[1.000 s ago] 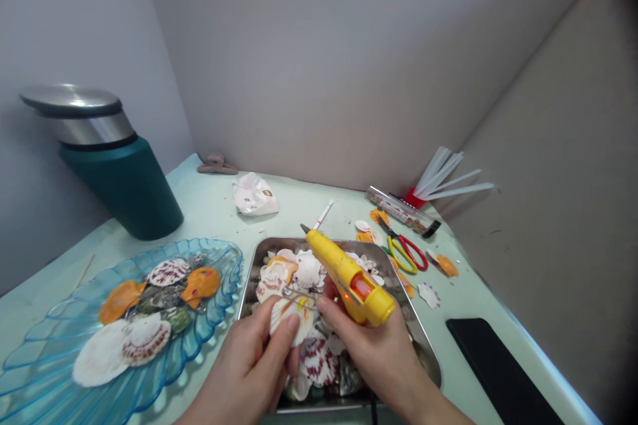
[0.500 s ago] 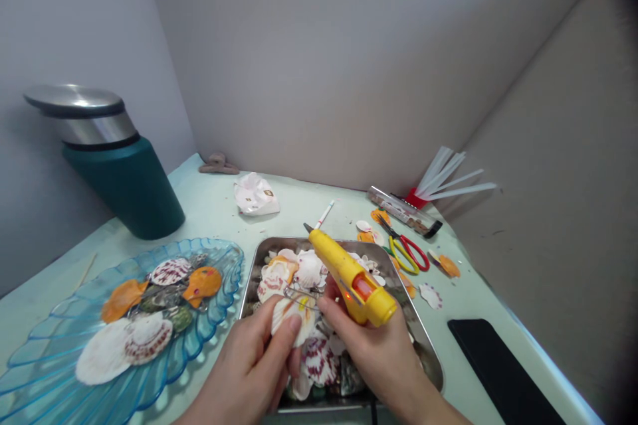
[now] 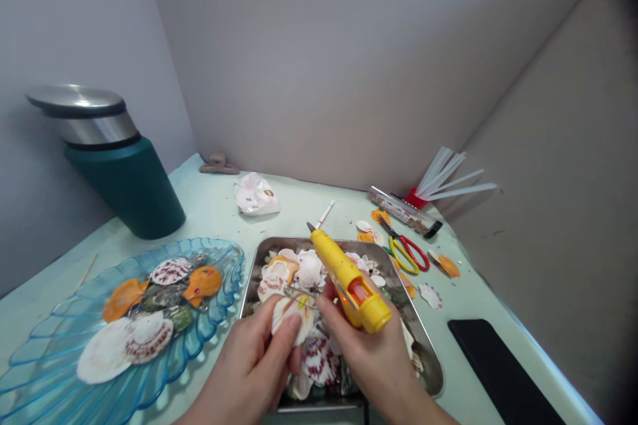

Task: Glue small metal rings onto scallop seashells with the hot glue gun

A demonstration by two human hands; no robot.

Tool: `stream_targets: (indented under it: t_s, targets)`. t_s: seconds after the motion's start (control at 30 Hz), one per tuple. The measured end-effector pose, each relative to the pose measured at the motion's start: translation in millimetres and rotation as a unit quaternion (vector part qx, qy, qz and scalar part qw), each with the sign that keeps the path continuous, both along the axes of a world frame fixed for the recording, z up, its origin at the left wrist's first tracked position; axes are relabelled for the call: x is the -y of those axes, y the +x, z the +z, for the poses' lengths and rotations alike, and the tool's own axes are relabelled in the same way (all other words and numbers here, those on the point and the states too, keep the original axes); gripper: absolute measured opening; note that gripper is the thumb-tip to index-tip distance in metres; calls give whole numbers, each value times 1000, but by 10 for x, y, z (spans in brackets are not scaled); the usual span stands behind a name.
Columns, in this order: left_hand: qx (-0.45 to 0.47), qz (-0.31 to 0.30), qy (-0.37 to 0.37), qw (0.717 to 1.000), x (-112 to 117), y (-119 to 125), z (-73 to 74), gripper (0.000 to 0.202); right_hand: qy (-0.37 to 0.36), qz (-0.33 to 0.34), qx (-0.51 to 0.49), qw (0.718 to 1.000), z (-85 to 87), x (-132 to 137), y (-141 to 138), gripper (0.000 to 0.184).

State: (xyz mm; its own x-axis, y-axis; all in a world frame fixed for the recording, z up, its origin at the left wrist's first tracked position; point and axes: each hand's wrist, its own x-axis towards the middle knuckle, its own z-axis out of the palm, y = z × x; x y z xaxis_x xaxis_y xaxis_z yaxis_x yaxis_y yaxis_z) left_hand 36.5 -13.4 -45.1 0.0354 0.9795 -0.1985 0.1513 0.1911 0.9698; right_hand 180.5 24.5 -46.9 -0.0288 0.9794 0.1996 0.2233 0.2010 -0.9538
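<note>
My left hand (image 3: pixel 249 362) pinches a white and yellow scallop shell (image 3: pixel 292 317) with a metal safety pin (image 3: pixel 299 293) lying on it, over the steel tray (image 3: pixel 426 358). My right hand (image 3: pixel 371 352) grips a yellow glue gun (image 3: pixel 343 277), nozzle pointing up and away, its orange light glowing. The right thumb and forefinger touch the shell's right edge. The tray holds several scallop shells, white, orange and purple-striped.
A blue glass shell-shaped dish (image 3: pixel 209 339) with several shells sits at left. A teal bin with steel lid (image 3: pixel 112 166) stands behind it. Red and yellow scissors (image 3: pixel 406 252), glue sticks (image 3: pixel 448 176), a crumpled wrapper (image 3: pixel 255 195) and a black phone (image 3: pixel 493 372) lie around.
The glue gun has tilted slightly, its rear end dropping a little toward me. The left hand and shell have stayed put.
</note>
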Motion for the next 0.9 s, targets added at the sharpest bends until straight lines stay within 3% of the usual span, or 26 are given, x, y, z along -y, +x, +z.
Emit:
stream_targets:
  t_s: [0.33, 0.57, 0.9]
  targets:
    - [54, 7, -9, 998, -6, -17, -43, 40, -19, -7, -8, 1000, 33, -4, 53, 17]
    - [59, -7, -12, 998, -6, -32, -43, 40, -115, -18, -80, 990, 131, -18, 9, 27]
    - [98, 32, -35, 994, 14, 15, 65, 36, -49, -8, -43, 998, 161, 41, 19, 23]
